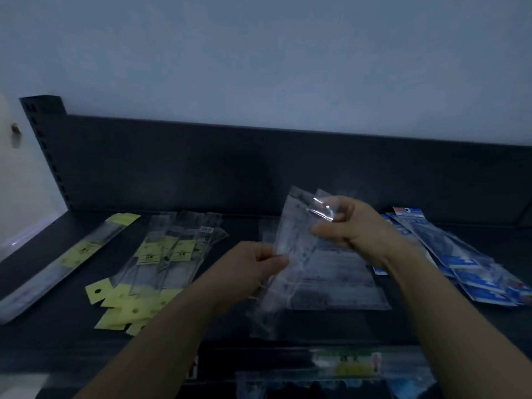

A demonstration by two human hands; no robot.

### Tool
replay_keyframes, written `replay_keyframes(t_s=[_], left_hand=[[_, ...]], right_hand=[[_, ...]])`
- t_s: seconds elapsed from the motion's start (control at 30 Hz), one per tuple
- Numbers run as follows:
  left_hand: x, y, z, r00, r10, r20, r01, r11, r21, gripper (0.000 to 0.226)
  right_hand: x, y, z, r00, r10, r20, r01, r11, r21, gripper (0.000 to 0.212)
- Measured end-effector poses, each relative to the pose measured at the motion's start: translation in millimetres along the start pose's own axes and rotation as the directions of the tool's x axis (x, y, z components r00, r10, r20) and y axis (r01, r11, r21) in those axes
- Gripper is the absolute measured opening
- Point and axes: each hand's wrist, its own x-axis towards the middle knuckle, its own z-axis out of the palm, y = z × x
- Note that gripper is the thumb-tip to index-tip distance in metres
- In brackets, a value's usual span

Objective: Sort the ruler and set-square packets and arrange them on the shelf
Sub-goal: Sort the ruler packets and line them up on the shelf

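I hold a clear plastic packet (290, 249) tilted above the dark shelf (57, 326). My left hand (253, 272) pinches its lower left edge. My right hand (354, 226) grips its upper right end, where the film is crumpled and shiny. Under it lies a flat stack of clear packets (339, 283). To the left sits a fanned pile of ruler packets with yellow header cards (155, 269). One long ruler packet with a yellow label (66, 260) lies diagonally at far left. Blue-printed packets (472, 266) are heaped at the right.
A dark back panel (259, 168) closes the shelf behind, with a slotted upright (46, 151) at the left end. Below the front edge, more packets (345, 370) show on a lower level. The scene is dim.
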Motion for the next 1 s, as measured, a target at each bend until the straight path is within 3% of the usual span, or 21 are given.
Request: replay_keyframes(t_s=[0.1,0.17,0.2,0.3,0.4,0.53,0.63,0.73,0.83,0.93,1.0], left_hand=[[8,8,6,0.999,-0.001,0.039,0.009,0.979,-0.204,0.026],[12,15,6,1.000,-0.001,-0.027,-0.008,0.945,-0.328,0.020],[14,17,6,0.997,-0.009,-0.075,-0.021,0.923,-0.383,0.020],[25,16,12,0.976,-0.061,-0.211,-0.065,0.837,-0.543,0.023],[29,20,32,0.978,-0.071,-0.197,-0.090,0.706,-0.702,0.020],[32,13,49,0.967,-0.006,-0.256,-0.174,0.719,-0.672,0.015],[34,-2,38,0.925,-0.021,-0.379,-0.250,0.719,-0.649,0.016],[28,-22,24,0.900,0.006,-0.435,-0.243,0.836,-0.491,0.026],[16,-35,29,0.924,0.071,-0.376,-0.140,0.977,-0.160,0.034],[11,-41,41,0.947,0.120,-0.298,-0.086,0.989,0.124,0.030],[8,-43,47,0.939,0.190,-0.287,-0.067,0.919,0.389,0.036]], right_hand=[[2,1,20,0.995,0.005,-0.095,0.011,0.986,0.167,0.039],[0,4,23,0.992,0.012,-0.126,0.027,0.951,0.307,0.033],[-2,7,22,0.992,0.017,-0.124,0.021,0.956,0.294,0.031],[-18,20,24,0.999,0.046,-0.016,-0.046,0.999,-0.017,0.021],[-30,30,28,0.997,0.029,0.073,-0.022,0.995,-0.093,0.021],[-41,34,5,0.998,-0.033,0.049,0.040,0.987,-0.154,0.016],[-51,37,-29,0.991,0.037,0.130,0.010,0.941,-0.339,0.022],[-54,42,-61,0.984,0.133,0.121,-0.051,0.850,-0.524,0.034],[-53,50,-79,0.974,0.173,0.148,-0.038,0.762,-0.647,0.038],[-54,63,-81,0.975,0.134,0.178,0.027,0.722,-0.692,0.040],[-57,76,-78,0.982,0.046,0.185,0.104,0.685,-0.721,0.040]])
